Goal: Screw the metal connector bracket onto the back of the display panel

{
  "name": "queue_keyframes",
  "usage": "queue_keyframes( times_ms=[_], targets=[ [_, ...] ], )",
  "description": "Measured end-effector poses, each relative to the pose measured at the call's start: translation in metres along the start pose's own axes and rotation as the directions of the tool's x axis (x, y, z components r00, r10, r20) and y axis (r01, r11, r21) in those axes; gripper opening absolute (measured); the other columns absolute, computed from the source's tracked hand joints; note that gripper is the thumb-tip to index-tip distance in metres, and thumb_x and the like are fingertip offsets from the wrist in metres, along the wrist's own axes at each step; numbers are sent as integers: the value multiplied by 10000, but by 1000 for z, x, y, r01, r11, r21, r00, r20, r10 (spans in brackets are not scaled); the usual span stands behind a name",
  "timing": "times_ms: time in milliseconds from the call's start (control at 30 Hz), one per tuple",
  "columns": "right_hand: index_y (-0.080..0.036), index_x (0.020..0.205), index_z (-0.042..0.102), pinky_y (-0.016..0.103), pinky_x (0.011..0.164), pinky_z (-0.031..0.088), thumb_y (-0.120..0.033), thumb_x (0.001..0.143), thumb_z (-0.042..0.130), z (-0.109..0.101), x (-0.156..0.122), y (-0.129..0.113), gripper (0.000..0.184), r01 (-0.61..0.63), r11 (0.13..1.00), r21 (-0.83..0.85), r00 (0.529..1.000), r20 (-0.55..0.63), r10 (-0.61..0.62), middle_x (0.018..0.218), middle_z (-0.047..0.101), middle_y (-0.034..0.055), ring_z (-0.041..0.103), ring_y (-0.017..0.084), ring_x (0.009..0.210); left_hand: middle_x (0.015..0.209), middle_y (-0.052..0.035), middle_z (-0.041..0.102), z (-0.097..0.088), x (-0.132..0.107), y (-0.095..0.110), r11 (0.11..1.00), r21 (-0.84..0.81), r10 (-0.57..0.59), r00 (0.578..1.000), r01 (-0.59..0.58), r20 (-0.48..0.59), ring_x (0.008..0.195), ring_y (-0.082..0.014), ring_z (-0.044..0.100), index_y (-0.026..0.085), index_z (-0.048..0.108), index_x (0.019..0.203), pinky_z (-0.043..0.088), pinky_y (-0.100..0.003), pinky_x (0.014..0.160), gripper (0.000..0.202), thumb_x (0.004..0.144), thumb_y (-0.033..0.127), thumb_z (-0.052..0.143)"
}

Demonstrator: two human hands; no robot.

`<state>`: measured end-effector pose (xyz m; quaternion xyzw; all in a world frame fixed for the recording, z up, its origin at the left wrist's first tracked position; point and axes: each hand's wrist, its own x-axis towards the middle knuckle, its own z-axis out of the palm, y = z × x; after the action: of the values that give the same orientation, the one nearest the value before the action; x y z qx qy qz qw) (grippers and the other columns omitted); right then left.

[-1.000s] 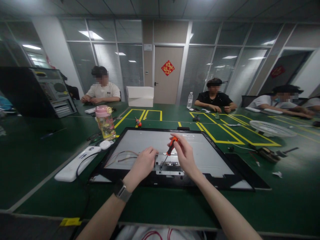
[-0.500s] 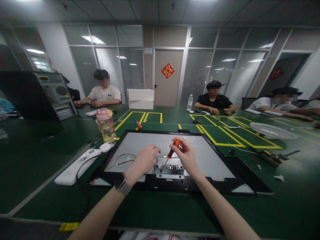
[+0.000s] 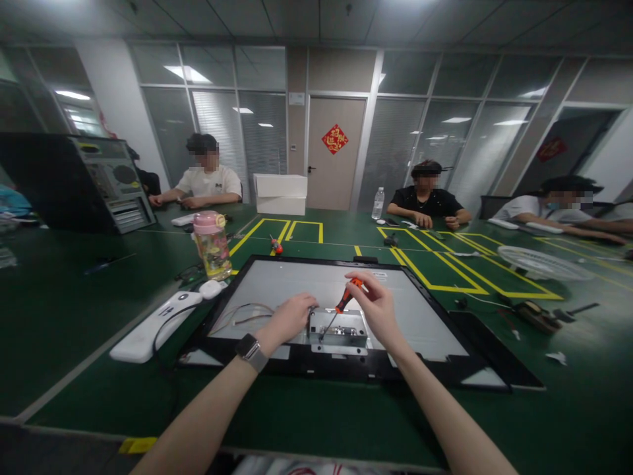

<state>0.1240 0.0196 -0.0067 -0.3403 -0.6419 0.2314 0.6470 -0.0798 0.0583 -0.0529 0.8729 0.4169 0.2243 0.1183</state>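
A monitor panel [image 3: 405,310] lies face down on the green table, black frame around a grey metal back. At its near middle sits a small metal box [image 3: 341,324] with ports. My right hand [image 3: 378,310] pinches an orange-handled screwdriver [image 3: 341,305] whose tip points down at the metal box. My left hand [image 3: 289,318], a watch on its wrist, rests with curled fingers against the left edge of that box. Thin wires [image 3: 244,311] loop over the panel to the left.
A white power strip [image 3: 153,324] and pink-lidded bottle [image 3: 212,245] stand left of the panel. A computer case [image 3: 84,181] is far left. Three people sit across the table; a white box [image 3: 280,193], fan grille [image 3: 544,262] and small tools [image 3: 537,313] lie around.
The metal box now stands tilted up from the panel instead of lying flat. My left hand shifted slightly right to its edge; the screwdriver stays at the box.
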Motion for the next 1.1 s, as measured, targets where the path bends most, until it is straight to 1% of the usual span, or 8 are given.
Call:
queue_keyframes(
  times_ms=[100,267,533,633,700,800,967,1100],
  targets=[
    [-236,965,703,360,781,521,-350,857,606,-2,-1,0,185,10,1000,-19,1000,25,-10,907,640,51,615,204,861,1132,-71,649,0,0,1,1000,-6,1,1000,-1,-15,1060,-168,594,161,655,1048,422,-281,991,371,850,50,362],
    [-266,1188,628,444,869,512,-389,912,509,-3,-2,-5,325,-123,979,162,980,175,94,1107,673,71,670,225,917,1124,-65,648,0,-1,2,1000,-9,9,1000,-9,-16,1039,-168,601,164,649,1058,436,-275,972,359,858,60,369],
    [-249,944,728,317,680,529,-357,790,684,-1,-1,-6,192,-55,996,66,998,36,53,835,630,31,608,179,750,1127,-61,649,1,-1,0,1000,-4,2,1000,-2,-20,1040,-169,605,171,653,1043,433,-273,980,351,855,60,379],
    [-255,1005,721,371,804,514,-372,854,604,-2,-1,-7,224,-46,996,78,997,60,41,913,660,47,629,204,847,1141,-60,644,3,0,-1,1000,-1,3,1000,-3,-17,1055,-169,599,174,649,1047,430,-277,986,351,853,57,381],
    [-270,1091,691,415,879,493,-386,894,540,-2,-1,-8,274,-98,983,156,990,119,80,1010,677,53,650,212,897,1150,-63,640,3,0,-1,1000,1,5,1000,-4,-16,1065,-170,594,174,645,1051,428,-279,989,347,852,57,384],
    [-272,1119,672,415,853,511,-394,876,572,-2,-1,-6,289,-159,963,215,979,157,127,967,696,43,668,203,842,1149,-65,639,3,0,-1,1000,1,4,1000,-4,-14,1061,-172,594,173,640,1054,430,-281,984,346,851,55,385],
    [-242,886,724,326,701,523,-370,768,708,-1,0,-4,175,-62,996,63,998,0,62,846,640,33,614,184,762,1126,-55,641,3,0,-2,1000,-5,3,1000,-3,-11,1034,-165,604,180,639,1047,440,-275,965,334,871,73,375],
    [-248,1006,710,390,817,508,-380,870,583,-1,-1,-6,228,-22,998,53,998,54,19,897,654,54,627,212,858,1122,-58,638,4,1,-4,1000,-4,4,1000,-4,-10,1029,-165,603,180,639,1047,442,-278,963,341,862,63,378]
  ],
)
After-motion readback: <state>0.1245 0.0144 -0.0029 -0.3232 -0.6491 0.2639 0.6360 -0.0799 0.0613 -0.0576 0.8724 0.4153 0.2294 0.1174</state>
